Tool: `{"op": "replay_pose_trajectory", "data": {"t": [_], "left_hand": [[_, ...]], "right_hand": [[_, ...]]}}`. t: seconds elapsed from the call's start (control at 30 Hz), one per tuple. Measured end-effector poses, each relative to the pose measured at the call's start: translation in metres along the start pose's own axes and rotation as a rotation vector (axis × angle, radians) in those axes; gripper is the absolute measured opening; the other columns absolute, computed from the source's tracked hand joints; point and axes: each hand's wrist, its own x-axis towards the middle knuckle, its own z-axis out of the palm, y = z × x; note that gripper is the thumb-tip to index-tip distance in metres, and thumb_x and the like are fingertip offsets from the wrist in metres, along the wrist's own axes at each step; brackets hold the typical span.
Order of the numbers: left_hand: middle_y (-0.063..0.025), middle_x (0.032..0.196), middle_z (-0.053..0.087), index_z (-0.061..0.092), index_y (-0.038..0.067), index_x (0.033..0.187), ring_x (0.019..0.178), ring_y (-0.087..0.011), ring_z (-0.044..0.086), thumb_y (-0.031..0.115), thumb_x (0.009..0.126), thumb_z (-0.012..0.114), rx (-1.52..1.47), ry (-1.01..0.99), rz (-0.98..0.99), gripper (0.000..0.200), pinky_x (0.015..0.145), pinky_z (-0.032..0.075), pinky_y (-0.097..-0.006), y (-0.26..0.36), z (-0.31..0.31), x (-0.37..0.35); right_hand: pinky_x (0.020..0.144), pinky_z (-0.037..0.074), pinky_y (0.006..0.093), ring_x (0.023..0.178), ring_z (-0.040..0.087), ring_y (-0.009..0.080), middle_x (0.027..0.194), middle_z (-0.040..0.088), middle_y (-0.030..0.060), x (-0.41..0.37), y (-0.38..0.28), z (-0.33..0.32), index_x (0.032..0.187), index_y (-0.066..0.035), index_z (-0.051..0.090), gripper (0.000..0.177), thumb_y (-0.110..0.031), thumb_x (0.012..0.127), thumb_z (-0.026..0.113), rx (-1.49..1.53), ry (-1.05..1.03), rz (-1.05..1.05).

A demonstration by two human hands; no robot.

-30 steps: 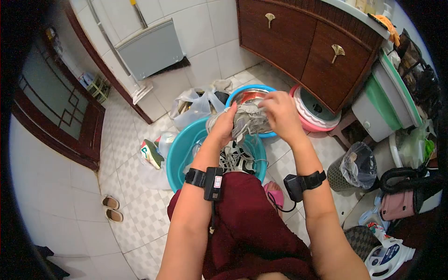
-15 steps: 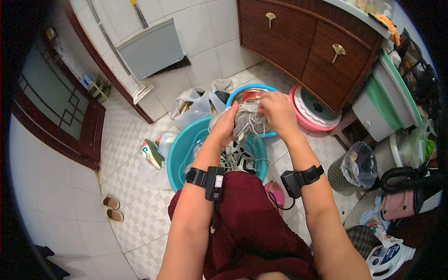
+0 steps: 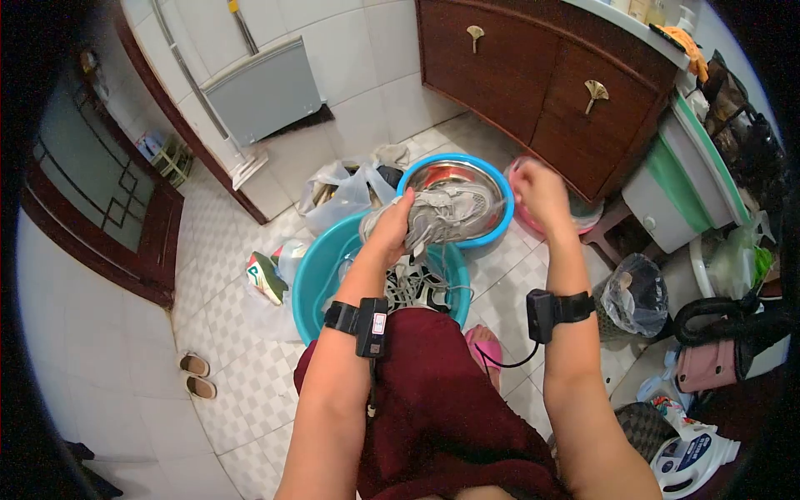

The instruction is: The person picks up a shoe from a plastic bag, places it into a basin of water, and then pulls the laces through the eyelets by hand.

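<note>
My left hand (image 3: pixel 393 225) is wrapped round a grey sneaker (image 3: pixel 446 212), held up over the rims of two basins. My right hand (image 3: pixel 540 196) is off to the right of the shoe, fingers closed and a little blurred. A pale, smeared shoelace (image 3: pixel 498 207) seems to run from the sneaker to it. Beneath the sneaker, black-and-white shoes (image 3: pixel 421 287) with loose laces lie in the teal basin (image 3: pixel 307 287). Behind the shoe is a blue basin (image 3: pixel 507 187) with a shiny metal bowl (image 3: pixel 429 175) in it.
A pink basin (image 3: pixel 533 225) sits under the brown cabinet (image 3: pixel 533 75). At right stands a bin with a clear liner (image 3: pixel 637 292). Plastic bags (image 3: pixel 333 200) and a green-and-white shoe (image 3: pixel 265 277) are on the tiled floor at left, with small slippers (image 3: pixel 197 375) farther off.
My right hand has pulled away from the sneaker to the right, seemingly drawing a lace. My left hand still grips the shoe, which has tilted flatter, showing more of the metal bowl.
</note>
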Motion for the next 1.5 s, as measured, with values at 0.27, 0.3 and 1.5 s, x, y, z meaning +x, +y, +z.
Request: {"op": "replay_pose_trajectory", "data": {"t": [0.27,0.3,1.5], "left_hand": [[-0.007,0.111,0.06,0.053,0.008,0.116,0.097,-0.0198,0.059,0.041,0.095,0.043,-0.112,-0.015,0.141,0.041,0.083,0.048,-0.0351,-0.001,0.001,0.001],[-0.0068,0.11,0.06,0.053,0.008,0.115,0.097,-0.0196,0.059,0.041,0.095,0.043,-0.121,-0.027,0.162,0.04,0.083,0.048,-0.0352,-0.001,0.0,0.001],[-0.0071,0.107,0.062,0.054,0.005,0.114,0.096,-0.019,0.06,0.038,0.095,0.041,-0.252,-0.126,0.343,0.04,0.085,0.048,-0.0329,0.001,-0.001,0.006]], "right_hand": [[0.073,0.047,0.0392,0.087,0.056,0.0276,0.084,0.057,0.009,-0.039,-0.059,0.047,0.071,-0.01,0.068,0.013,-0.022,0.07,0.071,0.008,0.146,-0.258],[0.074,0.045,0.0384,0.088,0.055,0.0276,0.085,0.056,0.0089,-0.04,-0.064,0.05,0.072,-0.009,0.068,0.014,-0.022,0.07,0.072,0.028,0.135,-0.289],[0.065,0.048,0.0366,0.069,0.063,0.0279,0.076,0.066,0.0122,-0.03,-0.079,0.073,0.079,-0.006,0.069,0.024,-0.029,0.073,0.07,0.244,0.063,-0.072]]}}
